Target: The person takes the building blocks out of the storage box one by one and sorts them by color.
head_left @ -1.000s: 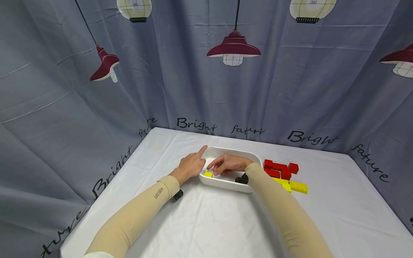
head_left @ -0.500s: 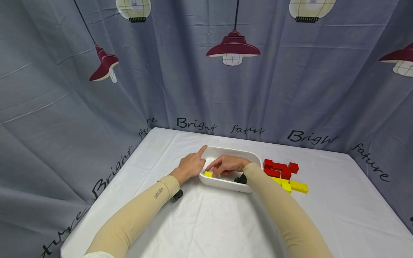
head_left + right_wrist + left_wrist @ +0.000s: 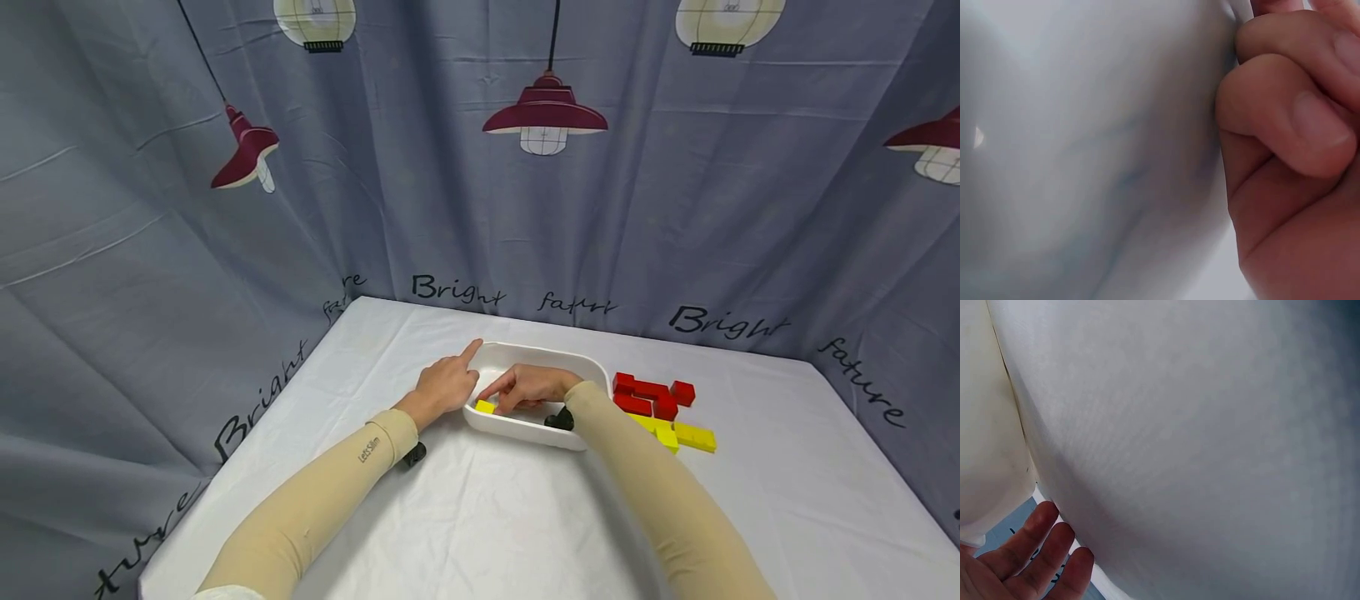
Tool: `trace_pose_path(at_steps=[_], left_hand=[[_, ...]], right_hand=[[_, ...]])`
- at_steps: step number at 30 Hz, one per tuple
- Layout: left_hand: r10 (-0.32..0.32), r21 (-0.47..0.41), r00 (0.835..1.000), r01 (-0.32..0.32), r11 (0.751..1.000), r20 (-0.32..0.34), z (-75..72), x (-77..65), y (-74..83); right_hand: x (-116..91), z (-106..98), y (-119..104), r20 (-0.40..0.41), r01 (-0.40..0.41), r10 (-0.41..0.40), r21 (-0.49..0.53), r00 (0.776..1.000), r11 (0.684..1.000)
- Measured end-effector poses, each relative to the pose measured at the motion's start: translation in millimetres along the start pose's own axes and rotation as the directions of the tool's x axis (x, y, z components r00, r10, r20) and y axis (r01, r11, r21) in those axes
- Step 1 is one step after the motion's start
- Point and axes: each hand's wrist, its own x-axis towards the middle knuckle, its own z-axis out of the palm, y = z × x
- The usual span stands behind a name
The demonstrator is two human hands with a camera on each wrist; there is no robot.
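In the head view, my left hand point(image 3: 446, 384) lies against the left end of a white tray point(image 3: 516, 429). Its index finger stretches straight toward the tray's far left corner. The left wrist view shows its other fingers point(image 3: 1054, 556) loosely extended beside the tray's outer side. My right hand point(image 3: 528, 385) reaches down inside the tray, pinching a small yellow block point(image 3: 485, 407) between thumb and index finger near the left end. Its remaining fingers point(image 3: 1285, 119) are curled in the right wrist view. A black piece point(image 3: 561, 418) lies in the tray under my right wrist.
Right of the tray are several red blocks point(image 3: 651, 389), with yellow blocks point(image 3: 694, 437) nearer me, partly covered by my right sleeve. Another black piece point(image 3: 415, 454) sits on the white tablecloth point(image 3: 495, 517) beside my left forearm. A grey printed curtain point(image 3: 465, 208) hangs behind the table.
My right hand has shifted slightly left and down, its index finger coming from beside the yellow block onto it. The left hand stays where it was on the tray.
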Motion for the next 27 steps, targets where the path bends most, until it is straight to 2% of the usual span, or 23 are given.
trace_pose_path(at_steps=[14,27], left_hand=[[-0.011,0.0,1.0,0.011,1.0,0.004,-0.4,-0.8,1.2],[-0.017,0.002,1.0,0.017,1.0,0.012,0.0,-1.3,1.8]], right_hand=[[0.3,0.3,1.3,-0.021,0.004,-0.004,-0.001,1.0,1.0],[-0.1,-0.2,2.3,0.014,-0.002,0.002,0.006,1.0,1.0]])
